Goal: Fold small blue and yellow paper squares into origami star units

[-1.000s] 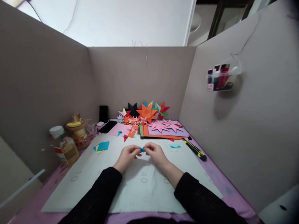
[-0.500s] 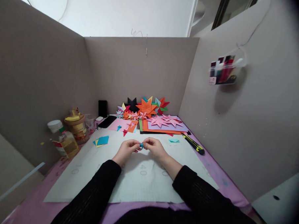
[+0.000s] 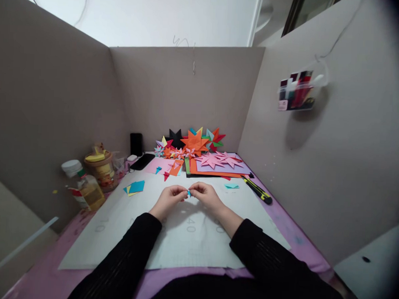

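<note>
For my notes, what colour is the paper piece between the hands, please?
The paper piece is blue; the head view shows it.

I was in a paper-craft workspace, grey partitions (image 3: 185, 96) closing off my pink-covered bench (image 3: 42, 259) on three sides. Folded paper stars (image 3: 196, 142) crowded its far end; coloured paper squares (image 3: 137, 186) lay on a white sheet (image 3: 177, 250) printed with numbers, a utility knife (image 3: 257, 190) at its edge. Whether it belonged to a home or workshop, I couldn't tell.

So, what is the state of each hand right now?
Left hand: closed, holding a small blue paper piece.
Right hand: closed, holding the same piece.
</note>
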